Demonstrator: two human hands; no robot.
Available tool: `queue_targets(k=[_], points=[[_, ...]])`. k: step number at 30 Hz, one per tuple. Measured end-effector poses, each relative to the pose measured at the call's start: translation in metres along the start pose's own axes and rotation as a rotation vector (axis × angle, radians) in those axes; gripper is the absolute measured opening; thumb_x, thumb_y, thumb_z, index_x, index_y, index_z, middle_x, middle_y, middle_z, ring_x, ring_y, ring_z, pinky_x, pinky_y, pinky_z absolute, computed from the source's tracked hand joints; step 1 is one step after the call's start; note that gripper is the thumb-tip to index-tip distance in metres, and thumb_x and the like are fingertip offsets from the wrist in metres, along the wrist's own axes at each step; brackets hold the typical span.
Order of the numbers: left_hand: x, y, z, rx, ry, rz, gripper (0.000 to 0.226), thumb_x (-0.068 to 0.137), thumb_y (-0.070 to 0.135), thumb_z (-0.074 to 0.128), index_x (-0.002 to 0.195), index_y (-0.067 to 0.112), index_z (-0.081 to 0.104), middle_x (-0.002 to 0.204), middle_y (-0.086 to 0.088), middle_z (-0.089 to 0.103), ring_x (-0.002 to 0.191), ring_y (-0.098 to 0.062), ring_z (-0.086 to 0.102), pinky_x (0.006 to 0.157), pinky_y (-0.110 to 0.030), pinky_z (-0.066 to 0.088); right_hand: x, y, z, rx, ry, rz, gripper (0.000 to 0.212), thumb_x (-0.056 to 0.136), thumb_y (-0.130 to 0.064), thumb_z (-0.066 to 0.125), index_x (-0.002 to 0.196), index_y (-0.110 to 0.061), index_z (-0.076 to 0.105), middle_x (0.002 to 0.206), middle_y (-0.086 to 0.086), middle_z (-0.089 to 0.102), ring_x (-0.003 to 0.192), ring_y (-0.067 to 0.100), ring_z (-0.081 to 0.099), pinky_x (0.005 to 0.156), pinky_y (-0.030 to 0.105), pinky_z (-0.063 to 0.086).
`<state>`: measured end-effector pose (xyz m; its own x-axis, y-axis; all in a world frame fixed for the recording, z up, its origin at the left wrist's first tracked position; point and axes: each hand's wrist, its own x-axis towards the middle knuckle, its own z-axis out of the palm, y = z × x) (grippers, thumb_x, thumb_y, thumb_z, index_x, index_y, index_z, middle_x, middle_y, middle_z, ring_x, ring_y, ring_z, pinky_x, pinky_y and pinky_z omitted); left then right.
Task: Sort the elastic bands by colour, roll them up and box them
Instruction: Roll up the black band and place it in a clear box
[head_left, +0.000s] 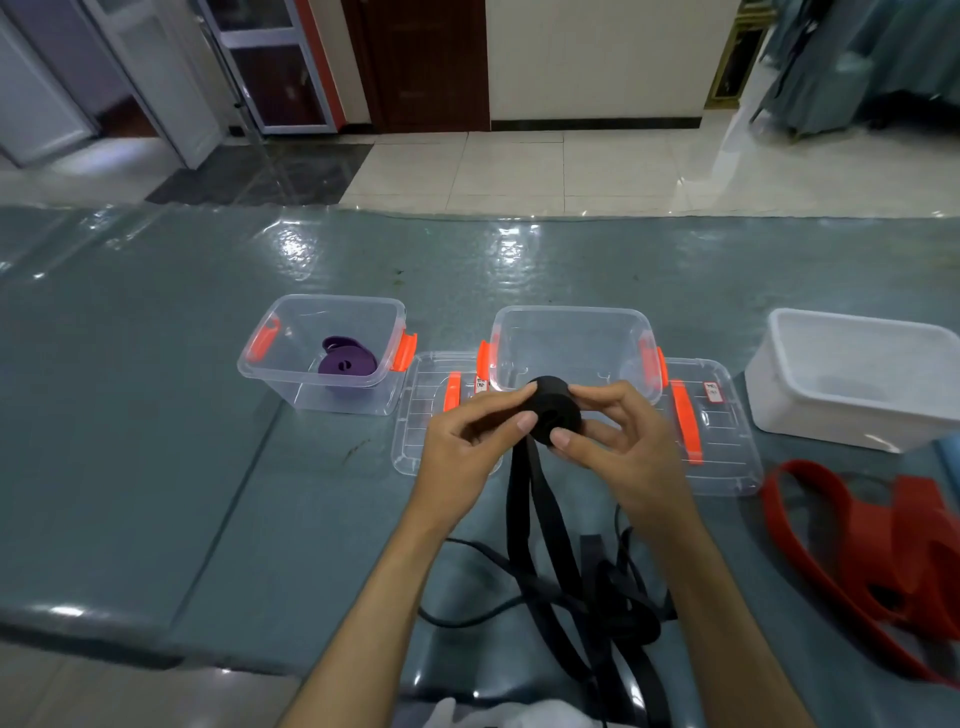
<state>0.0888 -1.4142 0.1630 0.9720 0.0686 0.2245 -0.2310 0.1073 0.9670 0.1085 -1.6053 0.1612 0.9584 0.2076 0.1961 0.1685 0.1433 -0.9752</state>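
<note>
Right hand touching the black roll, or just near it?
Touching. The head view shows the right hand with thumb and fingers pinching the black roll, no gap; the left hand grips it too.

Seen from above, a person's left hand (467, 441) and right hand (618, 447) pinch a black rolled band (555, 410) at the centre, its loose tail hanging toward a tangle of black bands (597, 597) at 6 o'clock. On the grey-green table (156, 441), a clear box (322, 353) at 10 o'clock holds purple rolls (345, 358), another clear box (571, 348) sits at 12 o'clock, and a white tub (852, 379) at 2 o'clock. Red bands (883, 551) lie at 4 o'clock.

Head-worn view — forward and down, close over the table (156, 415)
</note>
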Motion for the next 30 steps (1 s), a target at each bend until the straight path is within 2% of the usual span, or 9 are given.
queue_targets(k=[2,5,8,13,17,21,24,27,30], points=[[0.001,0.0,0.003,0.009,0.022,0.023,0.028,0.094,0.004,0.075,0.118,0.018,0.076,0.117,-0.005,0.078,0.111,-0.021,0.075,0.094,-0.024,0.057,0.001,-0.001,0.0,-0.021,0.022,0.016,0.029,0.084,-0.011,0.087,0.103,-0.023,0.07,0.114,0.006,0.078,0.111,0.024,0.076,0.096,0.036,0.062],[-0.001,0.001,0.009,0.012,0.111,0.052,0.018,0.091,0.012,0.08,0.106,0.023,0.077,0.11,-0.006,0.078,0.106,-0.023,0.076,0.09,-0.024,0.058,0.003,-0.006,0.0,-0.053,0.074,0.03,0.02,0.082,-0.022,0.088,0.093,-0.025,0.071,0.106,0.003,0.08,0.1,0.02,0.079,0.091,0.034,0.063],[0.0,0.002,0.009,0.014,0.102,0.093,0.017,0.089,0.018,0.082,0.105,0.027,0.08,0.115,-0.001,0.079,0.112,-0.021,0.075,0.093,-0.023,0.058,0.003,-0.01,0.002,-0.059,0.104,-0.029,0.024,0.083,-0.023,0.085,0.103,-0.022,0.071,0.107,0.004,0.08,0.097,0.022,0.08,0.084,0.035,0.065],[0.0,0.0,0.001,-0.005,-0.023,0.034,0.039,0.09,0.014,0.08,0.122,0.036,0.077,0.124,0.004,0.077,0.121,-0.013,0.07,0.101,-0.018,0.052,0.005,-0.014,0.002,0.061,0.11,-0.02,0.042,0.088,-0.017,0.081,0.127,-0.021,0.067,0.117,0.008,0.076,0.102,0.028,0.078,0.08,0.037,0.066],[0.004,-0.004,0.002,0.012,0.021,0.043,0.034,0.097,0.013,0.074,0.129,0.024,0.073,0.127,0.0,0.075,0.123,-0.016,0.069,0.101,-0.018,0.052,0.007,-0.007,-0.002,0.026,0.035,0.055,0.033,0.086,-0.017,0.083,0.114,-0.009,0.067,0.12,0.01,0.075,0.107,0.029,0.077,0.09,0.043,0.064],[0.005,-0.005,0.004,-0.002,0.109,0.038,0.016,0.094,0.018,0.077,0.109,0.024,0.073,0.116,-0.005,0.076,0.113,-0.023,0.073,0.094,-0.024,0.056,0.009,-0.005,-0.001,-0.062,0.1,0.063,0.032,0.08,-0.024,0.087,0.096,-0.005,0.067,0.102,0.006,0.08,0.097,0.023,0.08,0.087,0.037,0.065],[0.004,-0.006,0.004,-0.007,0.125,0.054,0.015,0.092,0.015,0.079,0.106,0.021,0.079,0.117,-0.004,0.078,0.115,-0.022,0.073,0.095,-0.025,0.056,0.009,-0.005,0.002,-0.043,0.15,0.034,0.027,0.084,-0.017,0.085,0.105,-0.01,0.07,0.102,0.006,0.08,0.091,0.025,0.08,0.079,0.037,0.066],[0.004,-0.007,0.0,0.003,0.075,-0.008,0.03,0.089,0.011,0.08,0.119,0.013,0.078,0.121,-0.006,0.077,0.119,-0.022,0.071,0.103,-0.032,0.056,0.01,-0.006,0.004,0.046,0.187,0.01,0.034,0.088,-0.014,0.083,0.12,-0.018,0.07,0.11,0.006,0.079,0.096,0.026,0.079,0.078,0.034,0.066],[0.004,-0.004,-0.002,-0.014,0.052,-0.042,0.034,0.091,0.006,0.076,0.124,0.013,0.076,0.122,-0.004,0.077,0.119,-0.021,0.071,0.101,-0.029,0.055,0.008,-0.005,0.005,0.115,0.136,0.036,0.032,0.09,-0.016,0.08,0.12,-0.013,0.07,0.115,0.008,0.077,0.104,0.028,0.078,0.08,0.042,0.066]])
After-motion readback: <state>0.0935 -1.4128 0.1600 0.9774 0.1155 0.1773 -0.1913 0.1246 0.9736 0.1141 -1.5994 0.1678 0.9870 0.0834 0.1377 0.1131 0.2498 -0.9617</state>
